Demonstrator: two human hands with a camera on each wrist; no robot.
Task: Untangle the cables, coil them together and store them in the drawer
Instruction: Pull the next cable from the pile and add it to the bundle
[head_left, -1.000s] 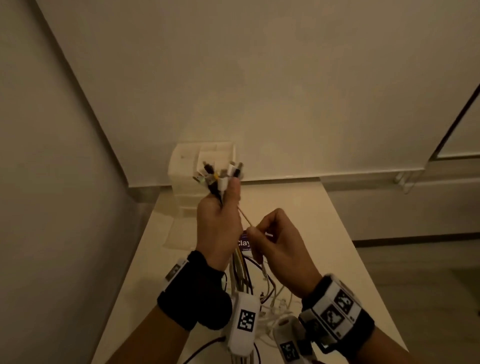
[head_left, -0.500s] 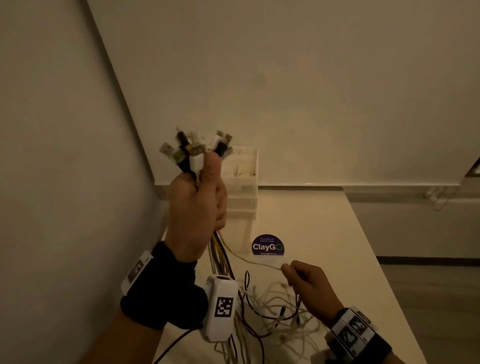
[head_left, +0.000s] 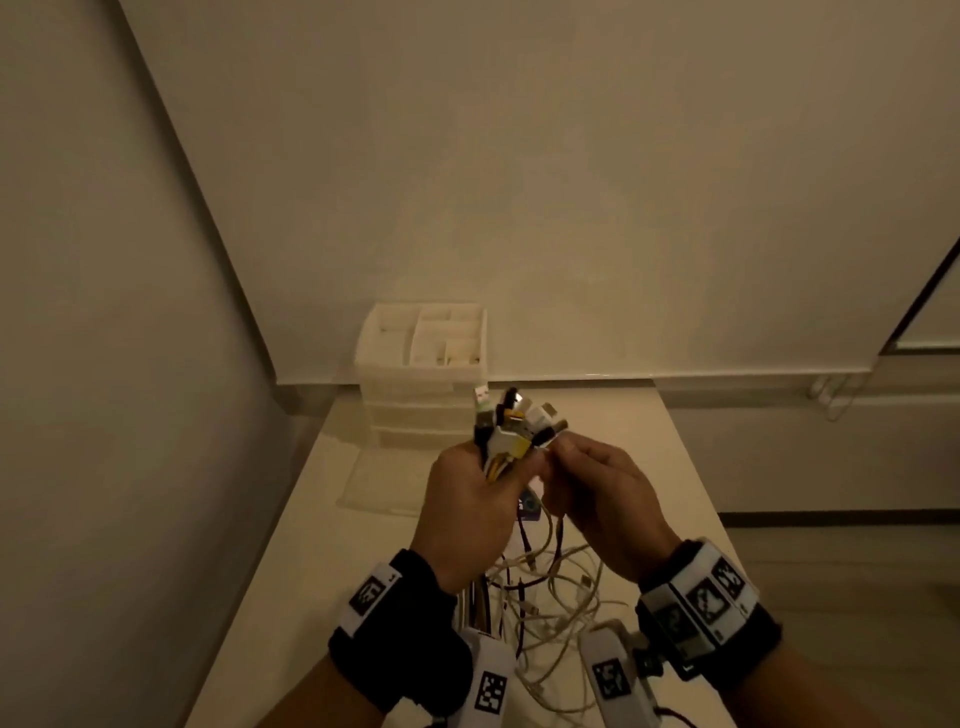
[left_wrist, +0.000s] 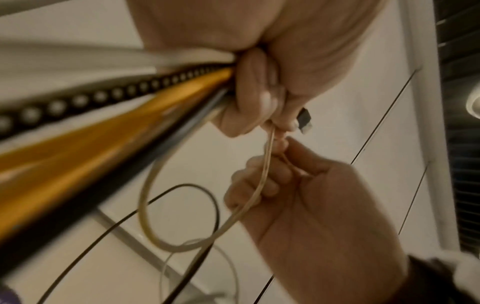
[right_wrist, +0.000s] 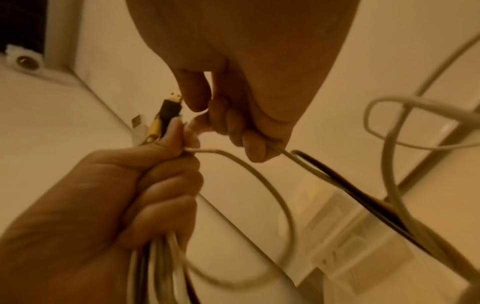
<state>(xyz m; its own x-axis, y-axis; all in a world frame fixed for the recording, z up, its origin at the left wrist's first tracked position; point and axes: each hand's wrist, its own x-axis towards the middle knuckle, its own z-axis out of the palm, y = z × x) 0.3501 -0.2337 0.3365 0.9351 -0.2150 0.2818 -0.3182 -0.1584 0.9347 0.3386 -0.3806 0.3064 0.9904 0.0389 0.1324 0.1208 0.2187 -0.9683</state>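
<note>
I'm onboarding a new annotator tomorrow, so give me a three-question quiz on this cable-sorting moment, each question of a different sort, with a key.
1. True or false: the left hand grips a bundle of cables with the connector ends sticking up above the fist.
2. Multiple choice: the right hand is A) flat on the table, B) pinching a thin pale cable close to the left hand, C) opening a drawer.
3. Fill in: the loose tangle of cables lies on the ____, nearer the person than the drawer unit.

Key: 1 true; 2 B; 3 table.
</note>
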